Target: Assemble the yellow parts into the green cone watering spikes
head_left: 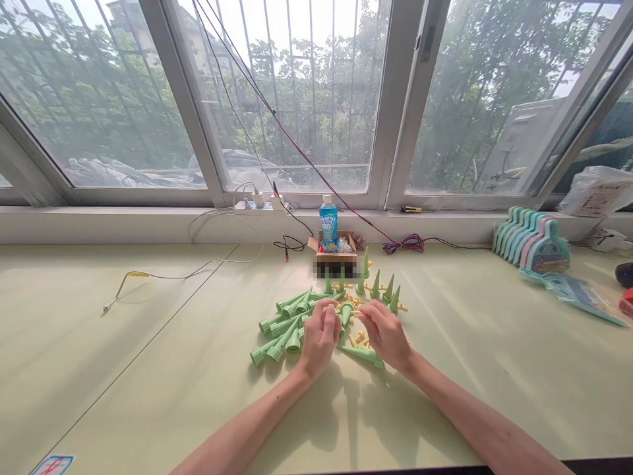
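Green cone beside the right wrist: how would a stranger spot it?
On the pale table, find the right hand. Beside its wrist lies a green cone, narrow end toward the left hand. It lies apart from the heaped cones, unlike the upright cones behind.

Left hand, right hand among green cones.

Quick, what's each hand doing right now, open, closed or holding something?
Left hand: fingers curled beside a green cone; whether it grips anything cannot be told.
Right hand: closed in a pinch, apparently on a small yellow piece.
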### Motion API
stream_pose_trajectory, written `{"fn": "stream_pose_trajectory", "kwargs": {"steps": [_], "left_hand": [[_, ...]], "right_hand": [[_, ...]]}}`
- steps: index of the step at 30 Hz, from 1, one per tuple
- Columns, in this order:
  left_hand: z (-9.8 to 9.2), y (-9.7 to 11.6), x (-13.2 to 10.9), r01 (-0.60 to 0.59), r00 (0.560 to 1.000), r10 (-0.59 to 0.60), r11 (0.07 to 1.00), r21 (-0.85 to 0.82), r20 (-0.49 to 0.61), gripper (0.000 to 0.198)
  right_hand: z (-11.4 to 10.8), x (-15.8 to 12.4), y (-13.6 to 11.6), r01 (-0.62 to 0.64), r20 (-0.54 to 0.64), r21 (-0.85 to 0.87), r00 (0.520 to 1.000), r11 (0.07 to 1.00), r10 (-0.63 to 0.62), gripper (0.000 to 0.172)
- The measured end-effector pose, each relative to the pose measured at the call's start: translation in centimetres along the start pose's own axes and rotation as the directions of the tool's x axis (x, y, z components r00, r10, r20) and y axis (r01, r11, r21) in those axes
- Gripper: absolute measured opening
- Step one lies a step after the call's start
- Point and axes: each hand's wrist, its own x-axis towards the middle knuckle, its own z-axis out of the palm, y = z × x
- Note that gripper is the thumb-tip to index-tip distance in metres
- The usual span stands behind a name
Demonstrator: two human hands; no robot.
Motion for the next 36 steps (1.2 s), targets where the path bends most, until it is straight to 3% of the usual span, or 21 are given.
{"fn": "stream_pose_trajectory", "kwargs": {"steps": [5,21,36], "left_hand": [[0.0,-0.2,-0.2,0.021,0.993,-0.017,0.999,-0.033,0.115,0.040],[-0.2,0.3,-0.2,-0.022,0.972,0.036,0.998,-0.063,0.231,0.036],[-0.4,-0.5,-0.4,-0.186,0.937,0.128,0.971,0.153,0.325,0.040]], "right_hand": [[0.2,-0.2,0.4,0.018,0.023,0.016,1.000,1.000,-0.018,0.019],[-0.1,-0.3,0.8,-0.048,0.089,0.051,0.995,0.998,0.043,0.017],[-0.2,-0.6,1.1,-0.115,0.169,0.067,0.980,0.991,0.102,0.028]]}}
